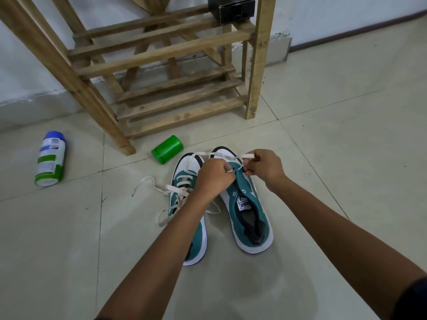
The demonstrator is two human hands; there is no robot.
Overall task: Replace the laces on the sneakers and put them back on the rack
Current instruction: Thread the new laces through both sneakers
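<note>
Two teal/white sneakers sit side by side on the tiled floor (323, 158), toes pointing far, w/ both hands over the toe end of the right sneaker (248, 213). Right sneaker mostly unlaced, eyelets bare. A white lace (209, 155) runs btwn the hands near its far eyelets: left hand (213, 175) fingers curled, pinching one bit of it; right hand (263, 167) pinching the other end, flat tip sticking out to the left of the knuckles. Left sneaker (184, 204) touching alongside, laced, its loose lace ends (147, 183) trailing left on the floor. Green lidded jar (167, 149) lies just far-left of the toes. Wooden shoe rack (161, 72) stands beyond, black box (233, 8) on an upper shelf. White spray can w/ blue cap (50, 158) lies well left.
</note>
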